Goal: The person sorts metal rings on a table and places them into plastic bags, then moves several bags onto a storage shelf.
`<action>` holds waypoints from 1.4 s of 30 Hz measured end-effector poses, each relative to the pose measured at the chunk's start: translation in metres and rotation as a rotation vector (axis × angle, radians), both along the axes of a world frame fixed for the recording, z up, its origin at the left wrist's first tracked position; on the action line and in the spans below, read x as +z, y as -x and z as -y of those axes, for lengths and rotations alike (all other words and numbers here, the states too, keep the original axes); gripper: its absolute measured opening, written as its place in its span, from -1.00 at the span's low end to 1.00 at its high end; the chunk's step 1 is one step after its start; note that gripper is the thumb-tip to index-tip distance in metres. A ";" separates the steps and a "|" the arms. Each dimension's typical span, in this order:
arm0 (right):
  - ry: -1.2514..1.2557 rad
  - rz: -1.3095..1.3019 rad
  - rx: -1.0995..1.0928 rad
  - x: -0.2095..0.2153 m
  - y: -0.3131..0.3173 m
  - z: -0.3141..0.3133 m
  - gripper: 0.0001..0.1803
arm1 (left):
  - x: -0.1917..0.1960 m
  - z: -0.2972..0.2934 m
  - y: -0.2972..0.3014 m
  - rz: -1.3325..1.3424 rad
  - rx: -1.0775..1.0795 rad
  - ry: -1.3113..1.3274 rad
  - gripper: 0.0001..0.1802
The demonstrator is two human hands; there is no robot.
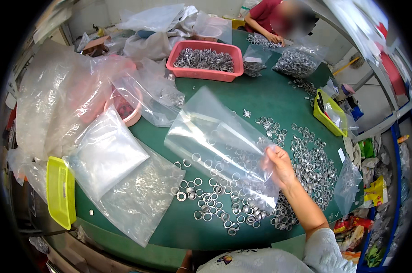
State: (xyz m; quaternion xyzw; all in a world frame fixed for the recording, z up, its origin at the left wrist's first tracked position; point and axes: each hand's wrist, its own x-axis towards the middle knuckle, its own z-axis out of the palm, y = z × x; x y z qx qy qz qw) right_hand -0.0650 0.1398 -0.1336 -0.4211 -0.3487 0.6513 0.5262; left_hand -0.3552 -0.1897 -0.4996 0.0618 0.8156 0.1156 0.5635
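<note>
My right hand (281, 166) is closed on one end of a clear plastic bag (206, 123), fingers pinching its crumpled edge. The bag stretches out to the left above the table and looks flat and see-through. Under and around it lie many loose metal rings (210, 200), spread over the green table (124, 218); more rings (310, 182) are heaped to the right of my hand. A bit of my left arm (186, 261) shows at the lower edge, below the table's rim, and the left hand itself is out of sight.
A pink tray (206, 75) of metal parts stands at the back, near filled bags (297, 61). Plastic bags (110, 150) cover the left side beside a yellow basket (61, 193). Another yellow basket (329, 113) sits at right. A person (265, 20) handles parts across the table.
</note>
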 end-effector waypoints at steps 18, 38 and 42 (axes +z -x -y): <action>-0.753 0.418 0.181 0.064 0.018 0.178 -0.86 | 0.327 -0.056 -0.051 1.265 -0.155 -1.083 -0.35; -0.867 1.509 0.409 -0.037 -0.013 0.215 -0.26 | 0.370 -0.312 0.243 -1.314 -0.492 -1.558 -0.22; -0.876 1.698 0.257 -0.058 -0.036 0.228 -0.27 | 0.337 -0.302 0.227 -1.350 -0.239 -1.174 -0.07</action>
